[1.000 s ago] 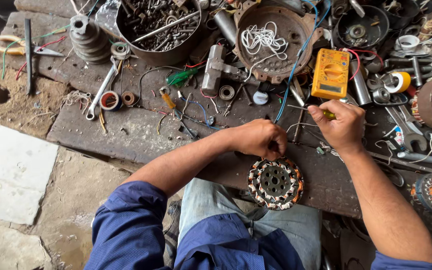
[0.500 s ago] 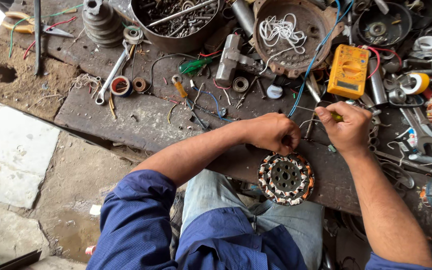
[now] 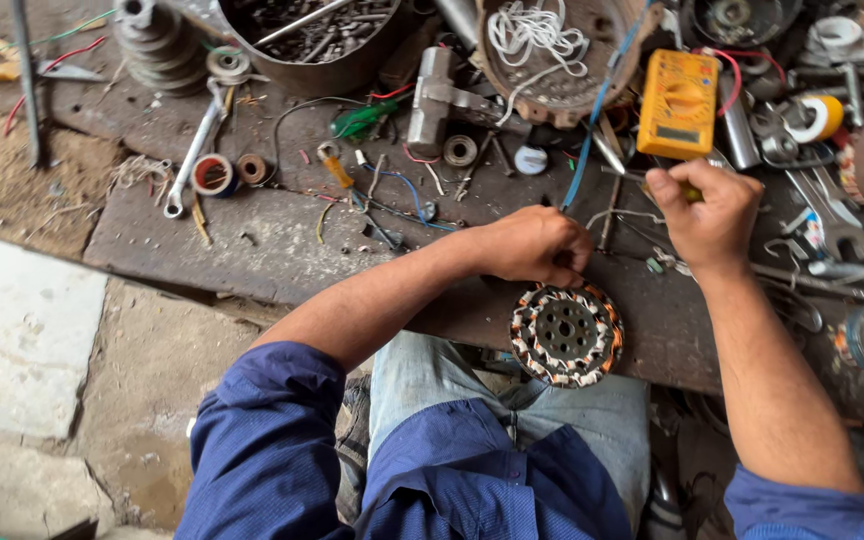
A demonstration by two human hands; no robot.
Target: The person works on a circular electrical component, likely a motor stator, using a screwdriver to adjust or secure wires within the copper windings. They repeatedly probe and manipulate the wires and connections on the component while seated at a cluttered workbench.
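- Two hands of mine were over the dark, cluttered bench [image 3: 282,245], both just above the middle of the frame.
- My left hand [image 3: 537,245] was curled at the top edge of the round stator [image 3: 565,335], its fingers bent down and touching the copper-wound rim; whether they pinched a wire there I could not tell.
- That stator, a ring of copper and pale windings around a grey holed core, lay at the near edge of the bench, lower centre of the frame, just above my lap.
- My right hand [image 3: 709,215] sat to the right of centre, well apart from the stator, fingers closed narrow around a small yellow-tipped tool [image 3: 690,193] that was mostly hidden in the fist.
- Just above that hand lay a yellow multimeter [image 3: 679,103], with a blue wire [image 3: 592,120] running down past its left side.
- Near the top centre stood a round metal housing [image 3: 642,40] holding a tangle of white cord [image 3: 532,30].
- Left of it, a dark bowl [image 3: 352,65] held small metal scraps.
- At the upper left, a wrench [image 3: 192,150] lay slanted beside a red-rimmed tape roll [image 3: 214,175].
- A hammer [image 3: 430,100] rested between the bowl and the housing.
- Blue sleeves and pale trousers filled the lower frame.
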